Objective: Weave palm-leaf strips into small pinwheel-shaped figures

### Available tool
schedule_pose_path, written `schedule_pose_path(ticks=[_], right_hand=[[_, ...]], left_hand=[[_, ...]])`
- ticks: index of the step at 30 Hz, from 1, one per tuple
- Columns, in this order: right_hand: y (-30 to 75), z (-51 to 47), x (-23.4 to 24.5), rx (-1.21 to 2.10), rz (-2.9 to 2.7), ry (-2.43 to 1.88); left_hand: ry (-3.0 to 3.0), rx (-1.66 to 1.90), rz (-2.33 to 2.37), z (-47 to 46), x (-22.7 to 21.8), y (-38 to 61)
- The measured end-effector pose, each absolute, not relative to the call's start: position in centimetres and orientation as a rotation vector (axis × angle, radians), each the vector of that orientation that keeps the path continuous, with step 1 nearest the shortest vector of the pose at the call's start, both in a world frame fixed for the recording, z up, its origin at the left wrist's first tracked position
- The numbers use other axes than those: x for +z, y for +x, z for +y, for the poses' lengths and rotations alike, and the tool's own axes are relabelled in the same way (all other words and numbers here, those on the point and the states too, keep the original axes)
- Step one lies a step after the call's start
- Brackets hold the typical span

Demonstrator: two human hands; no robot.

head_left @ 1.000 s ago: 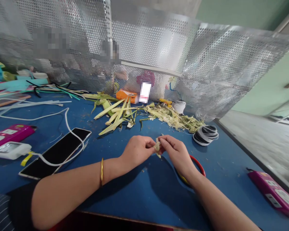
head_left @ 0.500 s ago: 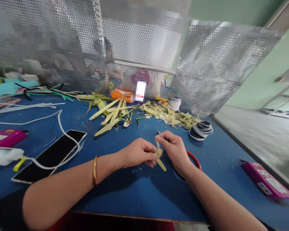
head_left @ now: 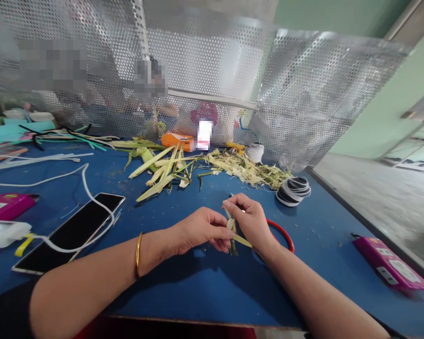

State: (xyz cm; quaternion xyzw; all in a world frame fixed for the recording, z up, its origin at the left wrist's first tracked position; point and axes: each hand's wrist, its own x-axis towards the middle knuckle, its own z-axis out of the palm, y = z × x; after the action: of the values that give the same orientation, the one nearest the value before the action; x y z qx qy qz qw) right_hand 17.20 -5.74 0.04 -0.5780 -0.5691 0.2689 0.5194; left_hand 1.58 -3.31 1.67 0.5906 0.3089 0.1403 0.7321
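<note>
Both my hands meet over the blue table (head_left: 205, 287) near its front middle. My left hand (head_left: 198, 230), with a gold bangle (head_left: 138, 254) on the wrist, pinches the lower part of a narrow pale green leaf strip (head_left: 237, 238). My right hand (head_left: 250, 220) is closed on the strip's upper end, fingers curled. The strip's loose ends stick out downward and to the right between the two hands. A red ring (head_left: 281, 231) lies on the table just behind my right wrist.
A pile of green leaf strips (head_left: 162, 169) and shredded scraps (head_left: 250, 170) lies behind the hands. A black-and-white tape roll (head_left: 292, 190) sits right of them. A phone (head_left: 70, 233) with a white cable lies left, pink boxes (head_left: 388, 270) at both sides. A perforated metal screen (head_left: 304, 103) walls the back.
The folded leaf piece has opened into a longer strip, its ends now hanging below my hands. Both hands have drawn slightly closer to me.
</note>
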Motion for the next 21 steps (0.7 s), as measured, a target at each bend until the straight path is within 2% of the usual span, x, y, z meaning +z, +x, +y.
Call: schedule_pose_path(ticks=[5, 11, 13, 15, 18, 21], right_hand=[[18.1, -5.6, -0.1, 0.565, -1.45, -1.389], [18.4, -7.2, 1.6, -0.147, -1.611, -1.302], [17.7, -7.7, 1.7, -0.048, -1.734, -1.311], [16.8, -7.7, 1.2, 0.258, -1.743, -1.381], [15.6, -7.3, 0.2, 0.693, -1.497, -1.45], [15.0, -6.9, -0.4, 0.922, -1.253, -1.386]], left_hand=[[1.246, 0.352, 0.729, -3.2, 1.7, 1.5], [1.003, 0.62, 0.867, -2.1, 1.9, 1.4], [0.961, 0.705, 0.881, -1.8, 1.7, 1.4], [0.961, 0.77, 0.863, -1.7, 1.3, 1.6], [0.973, 0.848, 0.84, -1.8, 0.6, 1.9], [0.99, 0.903, 0.819, -2.0, 0.3, 2.1]])
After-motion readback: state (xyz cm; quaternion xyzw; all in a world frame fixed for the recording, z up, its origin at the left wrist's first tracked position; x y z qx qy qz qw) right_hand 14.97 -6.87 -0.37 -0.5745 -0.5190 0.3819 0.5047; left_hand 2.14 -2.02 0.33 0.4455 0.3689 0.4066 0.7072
